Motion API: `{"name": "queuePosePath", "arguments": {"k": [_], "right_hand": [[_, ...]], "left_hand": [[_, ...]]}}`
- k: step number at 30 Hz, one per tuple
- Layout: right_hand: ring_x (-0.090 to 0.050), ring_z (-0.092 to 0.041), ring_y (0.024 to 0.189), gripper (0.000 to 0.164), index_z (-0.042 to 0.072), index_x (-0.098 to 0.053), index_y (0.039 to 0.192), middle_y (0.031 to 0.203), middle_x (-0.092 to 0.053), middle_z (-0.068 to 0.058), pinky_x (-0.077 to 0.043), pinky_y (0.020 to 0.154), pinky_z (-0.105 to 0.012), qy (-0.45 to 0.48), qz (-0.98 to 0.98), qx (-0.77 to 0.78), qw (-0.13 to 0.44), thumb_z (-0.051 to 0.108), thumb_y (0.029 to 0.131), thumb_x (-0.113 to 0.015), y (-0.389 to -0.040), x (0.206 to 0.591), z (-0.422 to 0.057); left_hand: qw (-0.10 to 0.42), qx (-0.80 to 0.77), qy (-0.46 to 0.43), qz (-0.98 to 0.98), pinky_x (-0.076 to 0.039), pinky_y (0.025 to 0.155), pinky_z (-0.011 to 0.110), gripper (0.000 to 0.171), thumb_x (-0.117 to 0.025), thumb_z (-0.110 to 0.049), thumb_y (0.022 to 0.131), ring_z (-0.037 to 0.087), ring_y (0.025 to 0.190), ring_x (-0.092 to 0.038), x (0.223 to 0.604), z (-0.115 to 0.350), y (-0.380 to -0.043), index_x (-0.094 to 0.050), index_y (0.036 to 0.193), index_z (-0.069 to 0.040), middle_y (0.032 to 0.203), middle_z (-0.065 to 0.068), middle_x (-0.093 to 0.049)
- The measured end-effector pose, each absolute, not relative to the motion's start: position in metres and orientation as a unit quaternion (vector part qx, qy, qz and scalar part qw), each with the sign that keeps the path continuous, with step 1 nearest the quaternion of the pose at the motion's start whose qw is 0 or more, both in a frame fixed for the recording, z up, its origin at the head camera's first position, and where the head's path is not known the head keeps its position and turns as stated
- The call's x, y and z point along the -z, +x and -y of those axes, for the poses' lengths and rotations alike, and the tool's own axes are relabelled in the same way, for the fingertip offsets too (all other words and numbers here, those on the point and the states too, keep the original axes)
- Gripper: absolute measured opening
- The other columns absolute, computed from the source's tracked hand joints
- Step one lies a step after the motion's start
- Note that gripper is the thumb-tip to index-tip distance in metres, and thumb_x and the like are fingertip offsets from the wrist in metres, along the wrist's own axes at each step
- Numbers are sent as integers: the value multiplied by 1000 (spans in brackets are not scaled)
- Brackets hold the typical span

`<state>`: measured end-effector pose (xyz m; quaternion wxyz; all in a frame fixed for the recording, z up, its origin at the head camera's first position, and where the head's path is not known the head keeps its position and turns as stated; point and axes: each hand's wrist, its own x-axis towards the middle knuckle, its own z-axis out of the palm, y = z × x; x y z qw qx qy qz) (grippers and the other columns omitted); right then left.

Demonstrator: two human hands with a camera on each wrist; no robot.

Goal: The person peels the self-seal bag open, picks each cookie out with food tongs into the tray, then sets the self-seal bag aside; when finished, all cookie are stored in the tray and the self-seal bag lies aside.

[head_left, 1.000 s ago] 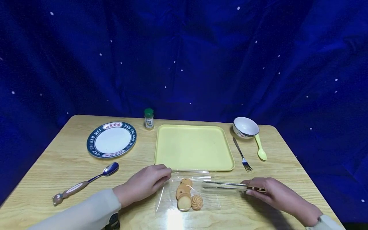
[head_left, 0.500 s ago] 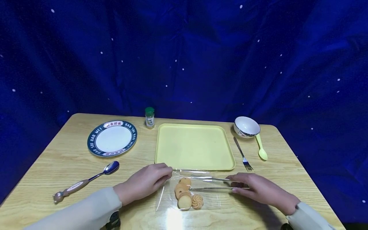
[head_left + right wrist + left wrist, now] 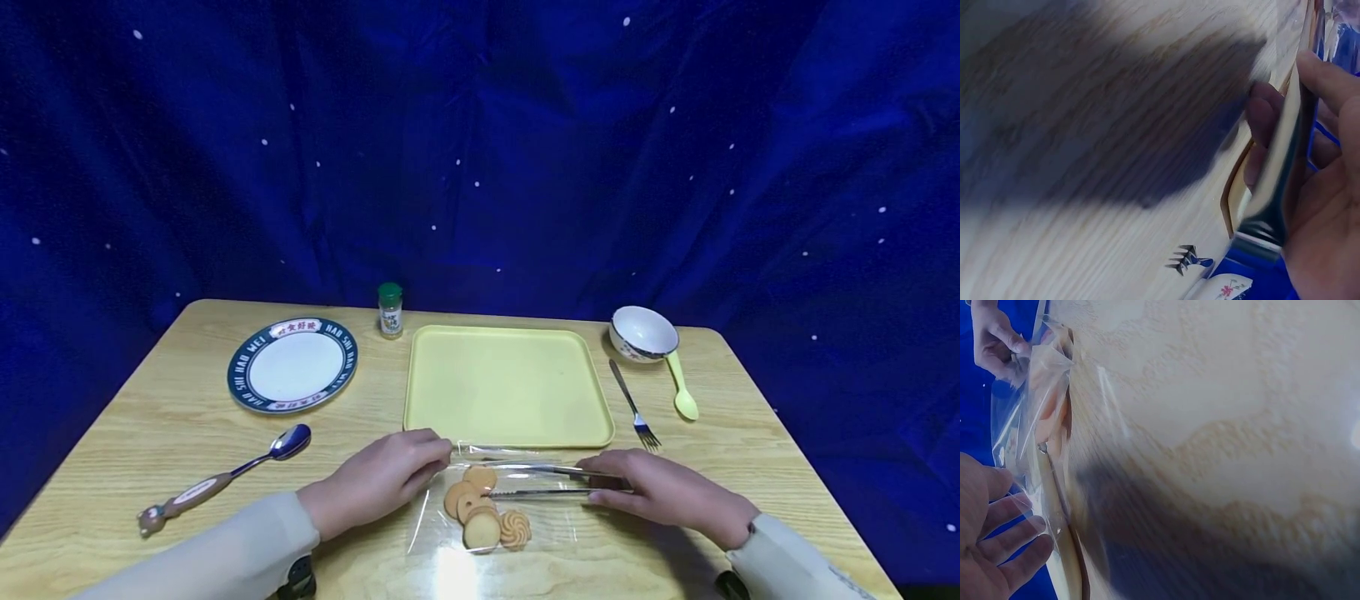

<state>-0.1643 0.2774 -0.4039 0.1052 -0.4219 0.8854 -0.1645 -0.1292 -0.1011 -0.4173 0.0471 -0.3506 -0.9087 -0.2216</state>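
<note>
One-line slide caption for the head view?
Left hand holding a clear bag, right hand gripping metal tongs at the cookies inside, yellow tray beyond.

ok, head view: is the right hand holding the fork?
No, the right hand grips metal tongs, while the fork lies on the table beside the yellow tray.

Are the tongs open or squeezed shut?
Open. In the head view, the tongs in the right hand are spread, with a clear gap between their two sides.
</note>
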Motion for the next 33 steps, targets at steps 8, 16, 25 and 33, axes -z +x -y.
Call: {"name": "queuePosePath", "arguments": {"k": [8, 16, 25, 33], "right_hand": [[-66, -12, 104, 35, 8, -63, 124, 116, -69, 0, -55, 86, -30, -445, -873, 184, 71, 29, 98, -56, -160, 401, -287], [-55, 7, 82, 28, 6, -64, 119, 98, -68, 9, -49, 67, -19, -427, -872, 234, 50, 18, 93, -64, -146, 390, -323], [-49, 10, 70, 29, 2, -63, 118, 88, -62, 15, -41, 51, -13, -393, -885, 245, 42, 6, 89, -66, -137, 371, -381], [-50, 8, 71, 24, 0, -65, 114, 85, -65, 7, -44, 57, -16, -350, -908, 232, 1, 9, 91, -65, -175, 365, -361]], "left_hand": [[62, 219, -347, 910, -51, 68, 20, 7, -60, -13, 94, 1, 79, -55, 418, 102, -127, -59, 93, -19, 89, -12, -59], [72, 225, -343, 909, -50, 67, 20, 8, -60, -12, 94, 0, 76, -53, 419, 102, -126, -57, 92, -19, 86, -13, -58], [80, 233, -347, 905, -50, 66, 19, 8, -60, -12, 94, 0, 76, -52, 424, 102, -125, -57, 91, -18, 85, -13, -56], [87, 230, -344, 906, -49, 66, 18, 8, -60, -11, 95, 0, 75, -51, 426, 103, -124, -56, 91, -18, 84, -13, -55]]}}
